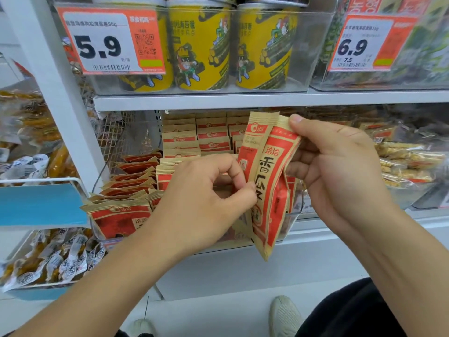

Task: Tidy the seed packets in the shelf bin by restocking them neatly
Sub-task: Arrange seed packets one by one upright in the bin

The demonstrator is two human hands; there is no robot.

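While the right hand [340, 171] grips 2 red-and-tan seed packets [269, 171] upright in front of the shelf bin [295, 212], thumb on their top edge and fingers curled behind, the left hand [206, 198] pinches the left edge of the packets between thumb and forefinger. More packets [116, 215] lie stacked in rows in the bin, at its left front corner and toward the back. Yellow tubs [201, 45] stand on the shelf above.

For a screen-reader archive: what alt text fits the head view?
Both hands hold red-and-tan seed packets before a clear shelf bin of matching packets: right hand grips them, left hand pinches an edge. Yellow canisters sit above.
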